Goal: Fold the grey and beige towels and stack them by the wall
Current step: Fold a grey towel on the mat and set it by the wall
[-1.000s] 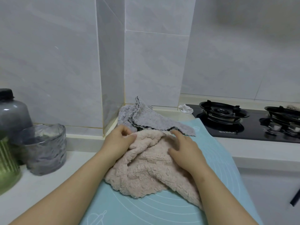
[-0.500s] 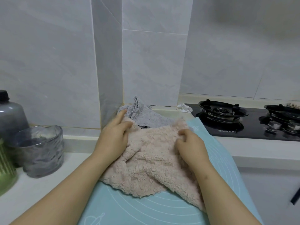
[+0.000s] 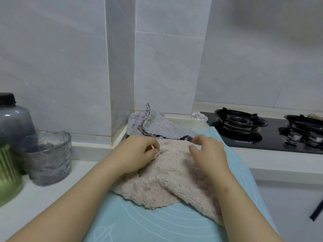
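The beige towel (image 3: 167,182) lies rumpled on the light blue mat (image 3: 157,224), its far edge pulled up towards the wall. My left hand (image 3: 138,154) rests on its far left part, fingers curled and pinching the pile. At the towel's far right edge, my right hand (image 3: 209,154) has thumb and forefinger curled round the cloth. The grey towel (image 3: 157,126) sits crumpled in the wall corner just beyond the beige one, partly under its far edge.
A clear glass cup (image 3: 47,158), a dark jug (image 3: 14,119) and a green ribbed container (image 3: 8,175) stand on the counter at left. The black gas hob (image 3: 262,130) lies at right, with a small white scrap (image 3: 200,116) by its back corner.
Both hands pushed the beige towel's far edge away towards the wall, covering more of the grey towel. My left hand's fingers went from stretched out to curled.
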A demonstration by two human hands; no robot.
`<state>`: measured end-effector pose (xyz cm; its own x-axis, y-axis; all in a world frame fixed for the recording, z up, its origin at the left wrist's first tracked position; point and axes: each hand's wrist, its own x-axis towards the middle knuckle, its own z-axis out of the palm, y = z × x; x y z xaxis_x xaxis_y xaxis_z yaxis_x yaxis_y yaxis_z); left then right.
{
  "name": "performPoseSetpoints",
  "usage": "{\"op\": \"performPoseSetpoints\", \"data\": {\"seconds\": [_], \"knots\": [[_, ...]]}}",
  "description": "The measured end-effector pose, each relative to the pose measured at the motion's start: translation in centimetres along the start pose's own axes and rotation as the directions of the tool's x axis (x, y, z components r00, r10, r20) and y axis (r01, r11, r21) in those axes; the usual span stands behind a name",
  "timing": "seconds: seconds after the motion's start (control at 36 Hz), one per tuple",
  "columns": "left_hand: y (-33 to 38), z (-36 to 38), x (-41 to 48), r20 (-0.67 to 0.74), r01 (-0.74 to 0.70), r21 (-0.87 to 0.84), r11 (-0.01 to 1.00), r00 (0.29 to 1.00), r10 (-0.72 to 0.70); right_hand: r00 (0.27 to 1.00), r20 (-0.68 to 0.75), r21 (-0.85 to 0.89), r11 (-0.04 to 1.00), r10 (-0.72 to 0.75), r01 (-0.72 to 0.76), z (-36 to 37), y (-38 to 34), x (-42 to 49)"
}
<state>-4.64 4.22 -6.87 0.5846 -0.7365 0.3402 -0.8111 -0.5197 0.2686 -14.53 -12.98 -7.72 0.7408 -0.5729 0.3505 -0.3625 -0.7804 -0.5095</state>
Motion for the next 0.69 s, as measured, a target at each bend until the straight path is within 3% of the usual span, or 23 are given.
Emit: {"op": "performPoseSetpoints", "data": {"seconds": [0.14, 0.25, 0.39, 0.44, 0.58, 0.69], "knots": [[0.3, -0.8, -1.0, 0.2, -0.031, -0.085, 0.996, 0.979, 0.048, 0.983, 0.103, 0.32, 0.941, -0.152, 0.112, -2.0, -1.8, -1.7], [0.3, -1.4, -2.7, 0.265, -0.062, -0.135, 0.989, 0.959, 0.097, 0.894, 0.408, 0.247, 0.965, -0.188, 0.09, -2.9, -1.2, -3.1], [-0.7, -1.1, -5.1, 0.479, -0.082, -0.103, 0.991, 0.869, 0.122, 0.747, 0.631, 0.085, 0.976, -0.209, 0.201, -3.0, 0.0, -5.3], [-1.1, -0.7, -5.6, 0.446, -0.074, -0.11, 0.991, 0.887, 0.116, 0.773, 0.59, 0.065, 0.968, -0.233, 0.242, -2.5, 0.4, -5.8], [-1.6, -0.3, -6.3, 0.213, -0.049, -0.099, 0.994, 0.975, 0.069, 0.887, 0.363, 0.092, 0.958, -0.286, 0.271, -1.7, 1.1, -6.8], [-2.5, -0.3, -6.5, 0.079, -0.02, -0.078, 0.997, 0.997, 0.026, 0.924, 0.235, 0.112, 0.953, -0.302, 0.283, -1.7, 1.9, -6.8]]}}
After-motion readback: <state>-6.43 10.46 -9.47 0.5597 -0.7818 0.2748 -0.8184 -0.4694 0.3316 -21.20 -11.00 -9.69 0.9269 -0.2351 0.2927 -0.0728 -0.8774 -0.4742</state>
